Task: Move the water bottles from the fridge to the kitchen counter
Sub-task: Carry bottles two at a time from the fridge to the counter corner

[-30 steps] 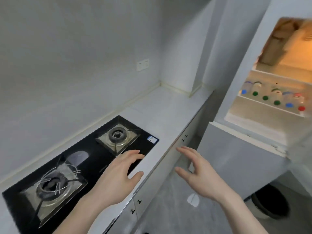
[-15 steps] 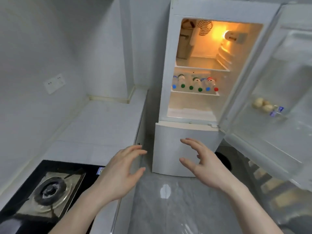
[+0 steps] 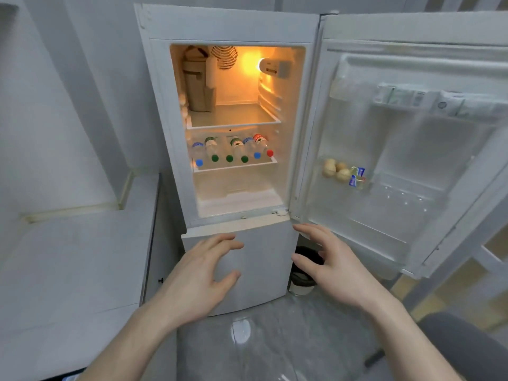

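Bottles [image 3: 233, 151] on fridge [image 3: 233, 26] shelf | labels unreadable | hands empty

Pale grey walls [image 3: 68, 86] meet a glossy grey marble-patterned floor [image 3: 277, 342], white cabinets [image 3: 154, 243] stand at left, and a dark waste bin [image 3: 303, 270] sits in the corner.

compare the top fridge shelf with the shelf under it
The top shelf is nearly bare, with only a tall brown carton upright at its back left; the lower shelf carries a row of bottles lying on their sides, caps pointing out. The top shelf sits right beside the lamp and glows orange; the lower shelf looks paler. Both are clear shelves with white front edges, spanning the compartment.
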The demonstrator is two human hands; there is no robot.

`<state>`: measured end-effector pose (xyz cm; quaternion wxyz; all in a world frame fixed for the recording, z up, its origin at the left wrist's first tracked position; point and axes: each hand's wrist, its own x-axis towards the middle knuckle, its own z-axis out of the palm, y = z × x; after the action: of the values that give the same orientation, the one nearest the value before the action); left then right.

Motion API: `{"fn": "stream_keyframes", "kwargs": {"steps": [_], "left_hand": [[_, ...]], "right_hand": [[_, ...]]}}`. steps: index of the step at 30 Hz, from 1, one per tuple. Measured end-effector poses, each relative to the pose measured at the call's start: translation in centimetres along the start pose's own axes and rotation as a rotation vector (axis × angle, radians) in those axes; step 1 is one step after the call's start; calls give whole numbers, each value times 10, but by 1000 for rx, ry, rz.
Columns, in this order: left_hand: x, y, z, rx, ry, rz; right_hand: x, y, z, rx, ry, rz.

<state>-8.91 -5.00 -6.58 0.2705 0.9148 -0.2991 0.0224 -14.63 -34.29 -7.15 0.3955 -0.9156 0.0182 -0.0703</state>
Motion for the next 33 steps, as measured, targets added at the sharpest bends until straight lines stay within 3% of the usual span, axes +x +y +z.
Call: {"fn": "stream_keyframes", "kwargs": {"steps": [12, 19, 25, 33], "left_hand": [[169, 14, 43, 32, 22, -28], [227, -5, 55, 57, -7, -106], [277, -52, 46, 56, 13, -157], [345, -166, 26, 33, 49, -279]], "right_hand": [[137, 74, -69, 10, -4, -37], [201, 96, -73, 18, -50, -59], [266, 100, -53, 18, -91, -77], [369, 77, 6, -5, -198, -95]]}}
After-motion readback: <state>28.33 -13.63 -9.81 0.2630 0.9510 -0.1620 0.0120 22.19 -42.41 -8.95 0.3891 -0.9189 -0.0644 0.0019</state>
